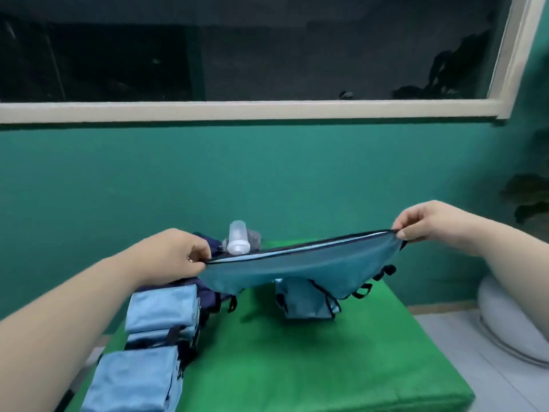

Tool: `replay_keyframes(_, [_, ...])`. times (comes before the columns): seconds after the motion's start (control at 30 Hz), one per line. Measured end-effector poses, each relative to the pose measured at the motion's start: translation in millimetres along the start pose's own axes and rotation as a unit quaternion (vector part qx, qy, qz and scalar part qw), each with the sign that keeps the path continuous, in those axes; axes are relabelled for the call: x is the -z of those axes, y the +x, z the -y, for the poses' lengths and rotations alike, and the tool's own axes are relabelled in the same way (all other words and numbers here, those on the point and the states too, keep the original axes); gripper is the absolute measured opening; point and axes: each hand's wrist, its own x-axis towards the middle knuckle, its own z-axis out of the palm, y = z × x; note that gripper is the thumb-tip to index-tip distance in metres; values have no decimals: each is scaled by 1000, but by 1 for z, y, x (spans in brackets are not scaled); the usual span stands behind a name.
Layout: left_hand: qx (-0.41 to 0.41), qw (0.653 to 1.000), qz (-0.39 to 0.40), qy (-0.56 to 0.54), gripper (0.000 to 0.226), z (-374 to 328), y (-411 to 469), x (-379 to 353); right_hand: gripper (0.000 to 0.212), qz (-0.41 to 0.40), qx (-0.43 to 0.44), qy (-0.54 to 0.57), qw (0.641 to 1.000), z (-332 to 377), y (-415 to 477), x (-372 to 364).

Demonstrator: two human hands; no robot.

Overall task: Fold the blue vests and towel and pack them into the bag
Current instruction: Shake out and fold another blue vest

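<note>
Teal-blue fabric vest with dark trim (297, 270) held taut in air betw. left hand (178, 251) and right hand (427, 224). Each grip pinches a top corner, prob. to square edges for folding. Hem sags just above green cloth-covered counter (312, 370). Folded pale-blue bundles (162, 310) line left edge (navy bag (208, 289) behind). Bare green front-right gives room to lay it down.

one head-worn wide view looks forward and down, close over the table (326, 367), facing the wall (267, 173).
</note>
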Motion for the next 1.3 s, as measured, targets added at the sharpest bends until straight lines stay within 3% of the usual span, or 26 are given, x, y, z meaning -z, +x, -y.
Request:
replay_keyframes(0.2, [-12, 986, 162, -38, 18, -10, -49, -34, 13, 126, -68, 21, 989, -50, -41, -29])
replay_keyframes(0.5, [-1, 970, 234, -69, 14, -13, -66, -79, 19, 167, -118, 59, 977, -96, -66, -64])
replay_keyframes(0.63, [12, 975, 213, -62, 12, -6, -57, -94, 15, 135, -115, 70, 982, -104, -60, -78])
replay_keyframes(1.07, [91, 991, 52, -78, 5, 31, 37, -155, 14, -104, -149, 31, 983, -152, 41, -132])
replay_keyframes(1.3, [138, 987, 51, -61, 6, 55, 105, -215, 8, -101, -182, -104, 972, -179, 112, -162])
